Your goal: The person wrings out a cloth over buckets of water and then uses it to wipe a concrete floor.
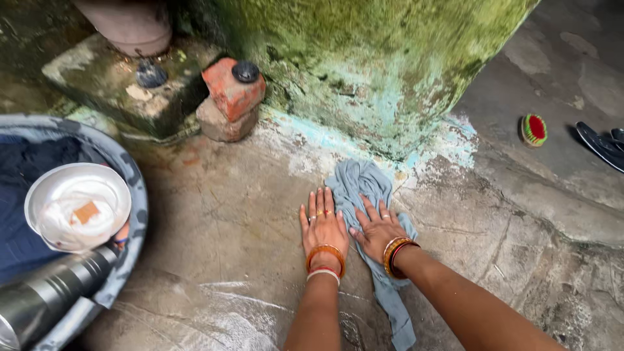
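Observation:
A wet grey-blue cloth point(359, 183) lies stretched out on the stone floor in the head view, running from the mossy wall toward me. My left hand point(321, 226) lies flat, fingers spread, on the wet floor touching the cloth's left edge. My right hand point(376, 231) presses flat on the middle of the cloth, fingers apart. Both wrists wear orange and red bangles, and there are rings on the fingers.
A grey tub point(133, 188) at the left holds dark blue laundry, a white bowl point(77, 205) and a steel vessel point(49, 296). A red brick point(227, 91) with a dark lid sits by the green mossy wall point(364, 58). A red-green scrub brush point(533, 129) and dark sandals point(601, 144) lie at right.

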